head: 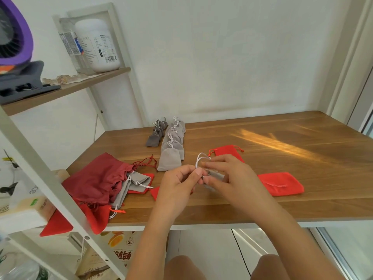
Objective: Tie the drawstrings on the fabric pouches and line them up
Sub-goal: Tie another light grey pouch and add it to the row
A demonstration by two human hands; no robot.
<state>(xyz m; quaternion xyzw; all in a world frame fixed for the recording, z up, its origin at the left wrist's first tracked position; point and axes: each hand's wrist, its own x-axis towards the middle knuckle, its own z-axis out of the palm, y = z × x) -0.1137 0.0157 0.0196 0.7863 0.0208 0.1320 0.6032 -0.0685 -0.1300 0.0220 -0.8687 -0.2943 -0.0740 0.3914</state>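
Note:
Over the front of the wooden table (262, 142), both hands hold a small grey pouch (216, 175), mostly hidden behind the fingers. My left hand (178, 183) pinches its white drawstring (200, 158), which loops upward. My right hand (228, 172) grips the pouch and pinches the string near the loop's top. Behind them, a row of light grey tied pouches (171, 150) runs toward the wall, with a shorter row of dark grey pouches (156, 134) to its left. Flat red pouches lie at the right (282, 183) and behind my right hand (228, 150).
A heap of dark red, grey and red pouches (105, 182) spills over the table's front left corner. A white-framed shelf (60, 91) stands at the left with a white jar (99, 45) and a purple fan (14, 35). My knees show below the table edge.

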